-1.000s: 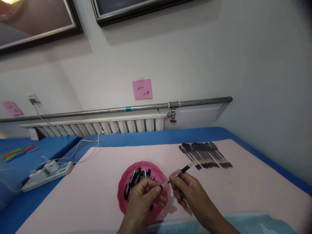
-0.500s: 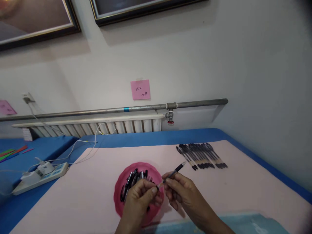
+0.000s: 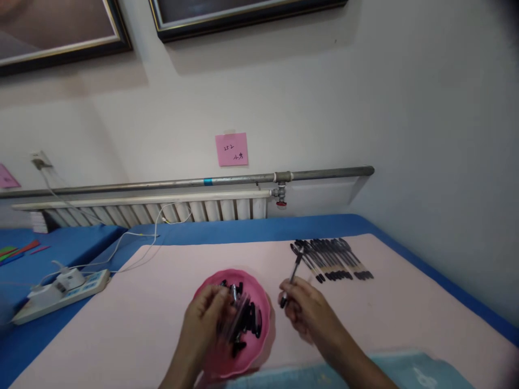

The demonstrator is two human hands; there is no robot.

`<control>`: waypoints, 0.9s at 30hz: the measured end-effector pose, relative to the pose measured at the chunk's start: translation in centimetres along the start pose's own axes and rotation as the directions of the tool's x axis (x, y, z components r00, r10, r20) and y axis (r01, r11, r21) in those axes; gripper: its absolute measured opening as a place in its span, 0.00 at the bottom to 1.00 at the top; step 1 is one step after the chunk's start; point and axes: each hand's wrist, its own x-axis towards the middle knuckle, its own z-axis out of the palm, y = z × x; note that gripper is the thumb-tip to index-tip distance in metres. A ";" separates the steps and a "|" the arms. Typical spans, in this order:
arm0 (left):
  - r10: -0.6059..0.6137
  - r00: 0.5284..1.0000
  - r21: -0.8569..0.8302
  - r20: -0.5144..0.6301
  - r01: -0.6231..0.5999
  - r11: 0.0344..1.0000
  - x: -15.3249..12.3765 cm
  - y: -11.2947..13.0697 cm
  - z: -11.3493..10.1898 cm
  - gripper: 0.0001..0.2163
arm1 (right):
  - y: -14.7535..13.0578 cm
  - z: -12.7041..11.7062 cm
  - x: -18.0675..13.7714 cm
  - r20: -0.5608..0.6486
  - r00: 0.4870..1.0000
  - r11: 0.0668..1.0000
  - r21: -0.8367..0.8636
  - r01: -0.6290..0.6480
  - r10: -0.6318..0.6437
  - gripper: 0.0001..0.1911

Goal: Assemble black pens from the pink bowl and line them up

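Should our right hand loosen its pinch on the pen, at two o'clock from the pink bowl, it might fall and skew the pen row beyond, though whether our blurred left hand, at the bowl's nine o'clock, grips anything we cannot tell.
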 end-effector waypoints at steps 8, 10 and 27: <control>0.039 0.988 0.218 -0.151 -0.005 0.976 2.1 -0.1 -4.7 0.11 | 0.5 -1.8 1.4 -0.027 0.999 0.996 -0.089 -0.032 0.030 0.11; 0.057 0.991 0.324 -0.118 -0.016 0.946 2.1 -0.4 -4.3 0.09 | 0.8 -1.9 1.6 -0.031 0.999 0.993 -0.117 -0.034 0.031 0.11; 0.327 0.943 0.973 -0.065 -0.013 0.229 3.0 -1.7 -3.6 0.11 | 1.1 -2.0 1.9 -0.037 0.999 0.987 -0.160 -0.023 0.017 0.14</control>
